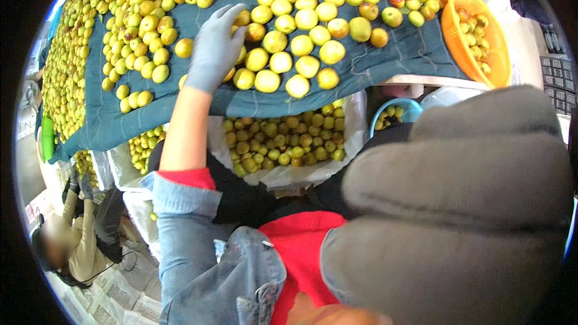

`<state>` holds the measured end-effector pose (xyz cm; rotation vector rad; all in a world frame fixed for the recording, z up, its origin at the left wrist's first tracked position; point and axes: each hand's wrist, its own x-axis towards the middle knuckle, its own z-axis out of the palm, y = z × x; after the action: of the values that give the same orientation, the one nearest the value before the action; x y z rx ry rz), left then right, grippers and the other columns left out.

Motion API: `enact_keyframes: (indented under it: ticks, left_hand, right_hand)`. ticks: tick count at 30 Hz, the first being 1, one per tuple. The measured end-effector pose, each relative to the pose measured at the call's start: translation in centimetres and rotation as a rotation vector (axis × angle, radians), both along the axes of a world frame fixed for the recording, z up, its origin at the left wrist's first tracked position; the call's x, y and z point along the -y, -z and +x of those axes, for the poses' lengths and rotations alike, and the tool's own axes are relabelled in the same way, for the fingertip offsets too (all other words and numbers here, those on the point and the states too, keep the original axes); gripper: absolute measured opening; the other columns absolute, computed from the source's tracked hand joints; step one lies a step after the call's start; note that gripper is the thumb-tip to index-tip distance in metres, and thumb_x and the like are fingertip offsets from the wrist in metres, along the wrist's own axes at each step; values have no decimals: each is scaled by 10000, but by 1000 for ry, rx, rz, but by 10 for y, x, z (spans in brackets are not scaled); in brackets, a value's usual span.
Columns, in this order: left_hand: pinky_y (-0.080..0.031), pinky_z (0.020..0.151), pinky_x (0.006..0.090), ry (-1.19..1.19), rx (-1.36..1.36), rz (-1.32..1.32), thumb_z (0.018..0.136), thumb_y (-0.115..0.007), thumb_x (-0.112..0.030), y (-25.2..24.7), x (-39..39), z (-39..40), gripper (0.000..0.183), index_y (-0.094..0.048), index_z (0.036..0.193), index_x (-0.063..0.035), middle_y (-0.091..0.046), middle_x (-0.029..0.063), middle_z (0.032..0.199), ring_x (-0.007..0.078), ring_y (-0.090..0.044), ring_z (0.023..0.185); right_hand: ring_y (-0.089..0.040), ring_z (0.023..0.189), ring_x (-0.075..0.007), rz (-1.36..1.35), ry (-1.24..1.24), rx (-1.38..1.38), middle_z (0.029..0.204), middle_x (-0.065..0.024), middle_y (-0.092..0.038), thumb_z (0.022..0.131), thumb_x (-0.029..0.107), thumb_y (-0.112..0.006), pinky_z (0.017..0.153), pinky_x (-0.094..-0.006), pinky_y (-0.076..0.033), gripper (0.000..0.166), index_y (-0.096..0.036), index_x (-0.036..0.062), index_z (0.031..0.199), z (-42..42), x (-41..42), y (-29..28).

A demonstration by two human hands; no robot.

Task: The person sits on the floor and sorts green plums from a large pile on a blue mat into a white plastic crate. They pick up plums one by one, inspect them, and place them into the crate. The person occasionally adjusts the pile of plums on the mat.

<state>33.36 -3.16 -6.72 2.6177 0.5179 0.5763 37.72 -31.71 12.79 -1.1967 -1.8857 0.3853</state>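
My left hand (216, 49), in a thin grey glove, reaches over the sorting table with its fingers spread from the thumb. It lies among yellow-green jujubes (281, 62), some blushed brown, and partly covers a few of them. Nothing is plainly gripped in it. Under the fruit is a dark green cloth (393, 56). My right hand (456, 185), in a dark grey-brown knitted glove, is raised very close to the camera. Its blurred fingers fill the lower right; its palm and anything it holds are hidden.
An orange plastic basket (502, 54) of jujubes leans at the table's right end. Below the front edge stand a lined bin (355, 122) of jujubes and a blue bucket (374, 119). A gloved co-worker (86, 253) is at lower left, near a green object (47, 139).
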Motion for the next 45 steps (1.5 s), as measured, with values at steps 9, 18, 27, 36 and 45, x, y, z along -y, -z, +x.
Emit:
enact_keyframes:
  ticks: [9, 18, 27, 36, 45]
  left_hand:
    - [-468, 951, 354, 159, -2, -242, 759, -626, -26, 3, -7, -13, 300, -604, 1051, -92, -621, 109, 1067, 290, -589, 1058]
    - [-475, 898, 344, 349, 362, -1478, 949, -550, -243, -35, -20, -47, 403, -511, 1300, -51, -594, 83, 1216, 197, -588, 1072]
    - [-500, 931, 315, 267, 111, -1598, 921, -636, -228, -50, 29, -61, 533, -430, 1375, -38, -575, 90, 1223, 184, -578, 1114]
    - [-515, 845, 296, 22, -319, -510, 804, -705, -71, -33, 3, -74, 384, -620, 1179, -69, -655, 67, 1033, 164, -620, 916]
    - [-507, 882, 381, 111, -258, -149, 752, -682, -67, -13, 24, -52, 456, -598, 1197, -115, -620, 138, 1075, 310, -602, 1021]
  right_hand:
    - [-657, 880, -203, -27, -14, -14, 1046, -149, -691, 921, 11, -501, 821, -300, -505, 250, -642, -26, 1123, 9, -9, 7]
    - [-669, 811, -170, -133, 246, -15, 1016, -125, -707, 928, 32, -523, 775, -277, -518, 230, -668, -6, 1103, 15, -45, 5]
    - [-627, 944, -217, -291, 400, 3, 1125, -162, -628, 804, 222, -751, 790, -334, -517, 572, -539, 25, 1298, 39, -106, 116]
    - [-571, 1137, -135, -579, 249, -994, 1272, -50, -585, 799, 26, -716, 1004, -274, -455, 553, -551, 96, 1321, 50, -89, 139]
    - [-607, 1093, -193, -705, 323, -961, 1238, -130, -593, 826, 85, -685, 966, -297, -475, 531, -501, 13, 1319, 56, -83, 145]
